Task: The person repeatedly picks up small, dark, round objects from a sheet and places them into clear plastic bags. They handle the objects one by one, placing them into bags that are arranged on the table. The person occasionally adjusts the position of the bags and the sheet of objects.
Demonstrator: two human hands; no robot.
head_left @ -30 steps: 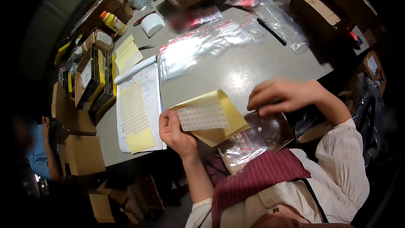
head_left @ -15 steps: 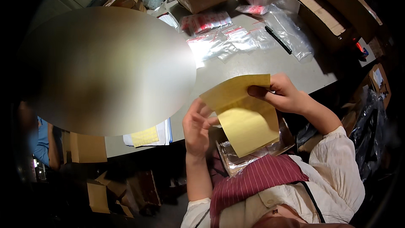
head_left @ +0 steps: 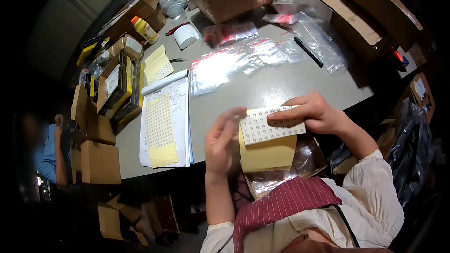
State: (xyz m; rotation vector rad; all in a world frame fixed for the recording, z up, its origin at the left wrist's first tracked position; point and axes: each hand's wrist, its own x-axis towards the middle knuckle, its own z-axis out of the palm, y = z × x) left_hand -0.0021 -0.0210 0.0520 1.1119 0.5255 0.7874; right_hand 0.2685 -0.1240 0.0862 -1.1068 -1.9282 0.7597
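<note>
A yellow-backed sheet of small printed labels (head_left: 258,133) is held over my lap, its white printed upper part bent toward me and its plain yellow backing (head_left: 269,154) hanging below. My right hand (head_left: 316,112) is closed on its upper right edge, thumb over the printed face. At the upper left corner my left hand (head_left: 220,140) pinches the sheet with its fingertips. Beneath it, an open box of clear plastic bags (head_left: 307,154) rests against my maroon striped apron (head_left: 286,197).
A notepad (head_left: 183,112) bears another label sheet (head_left: 161,126). Clear zip bags (head_left: 213,68), a black marker (head_left: 308,51) and a yellow bottle (head_left: 144,29) lie or stand beyond. Cardboard boxes (head_left: 229,0) line the table's far and left sides. Another person's blue sleeve (head_left: 48,152) shows far left.
The label sheet has been turned and bent so its printed side shows. A big blurred shape that covered the left of the view is gone, revealing the notepad and boxes.
</note>
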